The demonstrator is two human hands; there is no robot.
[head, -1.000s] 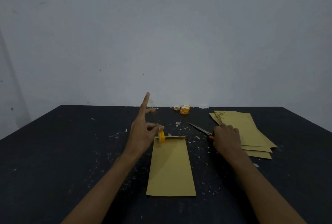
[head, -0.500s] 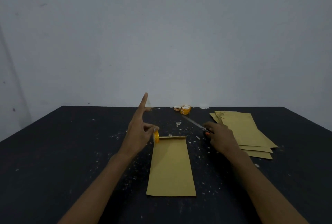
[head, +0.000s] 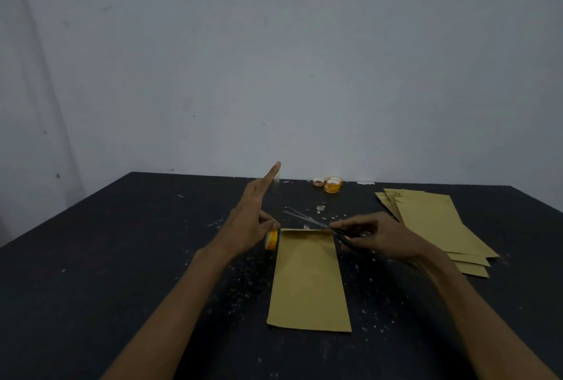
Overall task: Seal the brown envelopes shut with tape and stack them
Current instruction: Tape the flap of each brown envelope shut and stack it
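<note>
Print on tape rolls [head: 332,186], unreadable

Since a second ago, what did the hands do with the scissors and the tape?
The right hand picked up the scissors from beside the envelope stack and swung them left to the single envelope's top edge, blades pointing toward the left hand. The left hand still pinches the tape roll by that envelope's top-left corner, index finger raised. The single envelope, the stack and the spare tape rolls stayed put.
</note>
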